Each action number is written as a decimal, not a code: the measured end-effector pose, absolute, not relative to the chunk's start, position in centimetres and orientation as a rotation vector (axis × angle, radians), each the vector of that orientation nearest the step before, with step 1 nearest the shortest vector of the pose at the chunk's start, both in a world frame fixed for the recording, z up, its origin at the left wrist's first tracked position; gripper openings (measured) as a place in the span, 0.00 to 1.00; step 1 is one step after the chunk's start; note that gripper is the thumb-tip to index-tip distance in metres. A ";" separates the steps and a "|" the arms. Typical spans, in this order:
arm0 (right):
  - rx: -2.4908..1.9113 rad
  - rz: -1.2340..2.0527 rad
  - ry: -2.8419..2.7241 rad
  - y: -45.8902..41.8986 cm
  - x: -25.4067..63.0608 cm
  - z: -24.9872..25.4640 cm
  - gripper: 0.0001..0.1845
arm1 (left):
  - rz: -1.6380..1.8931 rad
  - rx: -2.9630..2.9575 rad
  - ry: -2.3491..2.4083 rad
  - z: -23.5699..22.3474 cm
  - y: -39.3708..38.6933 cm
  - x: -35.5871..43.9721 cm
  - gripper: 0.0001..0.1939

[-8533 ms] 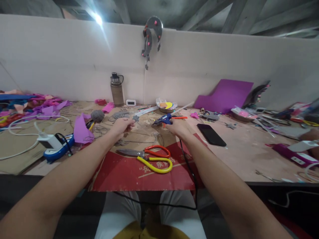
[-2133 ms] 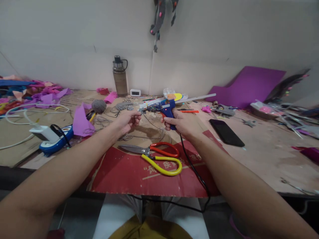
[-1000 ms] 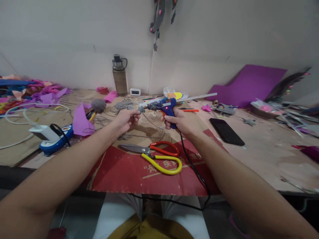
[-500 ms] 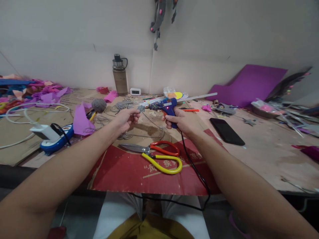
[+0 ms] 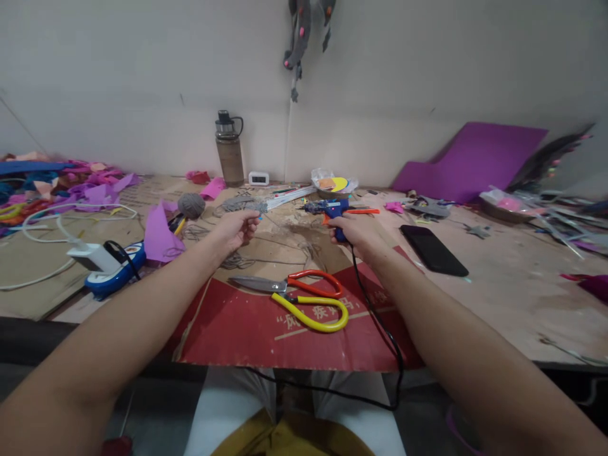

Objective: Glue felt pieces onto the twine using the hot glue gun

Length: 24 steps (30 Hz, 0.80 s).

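In the head view my right hand (image 5: 357, 232) is wrapped around the handle of a blue glue gun (image 5: 327, 206). The gun lies low over the table with its nozzle pointing left, and a black cord runs down from its grip. My left hand (image 5: 239, 229) pinches a small grey felt piece (image 5: 261, 206) by its edge; the exact shape is too small to tell. Grey yarn (image 5: 280, 259) trails on the cardboard beneath. Between my forearms lie large scissors (image 5: 311, 285) with one red and one yellow handle, blades pointing left.
A water bottle (image 5: 230, 152) and small white clock (image 5: 259, 178) stand by the wall. At left are a yarn ball (image 5: 191, 205), purple felt (image 5: 161, 233) and a blue power strip (image 5: 102, 285). A black phone (image 5: 433, 250) and grey star (image 5: 476, 231) lie at right.
The glue gun has moved right and down, away from the grey felt piece, and now lies level near the tabletop. My left hand has shifted slightly left, still pinching the piece.
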State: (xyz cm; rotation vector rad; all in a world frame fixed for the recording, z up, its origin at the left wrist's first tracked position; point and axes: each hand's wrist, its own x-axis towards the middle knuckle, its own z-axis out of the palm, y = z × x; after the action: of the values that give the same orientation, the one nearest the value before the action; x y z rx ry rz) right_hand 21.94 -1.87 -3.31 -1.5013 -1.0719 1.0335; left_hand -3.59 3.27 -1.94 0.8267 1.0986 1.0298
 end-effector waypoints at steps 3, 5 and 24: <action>-1.588 1.010 -1.071 -1.7 22.6 -3.5 0.06 | 1.131 0.844 1.078 -1.8 4.2 -4.5 0.06; -1.664 0.992 -1.094 -1.8 22.9 -3.4 0.06 | 1.177 0.843 1.065 -1.6 4.8 -5.1 0.05; -2.268 -0.158 -1.915 -2.1 24.3 -2.9 0.23 | 1.208 0.912 1.233 -1.3 7.1 -8.1 0.08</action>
State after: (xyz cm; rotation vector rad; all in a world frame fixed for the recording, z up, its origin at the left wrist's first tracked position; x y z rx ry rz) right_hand 24.30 -2.06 -2.95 -2.2683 -1.9152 -0.1580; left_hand -8.12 7.07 -1.31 0.9117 1.2329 1.2082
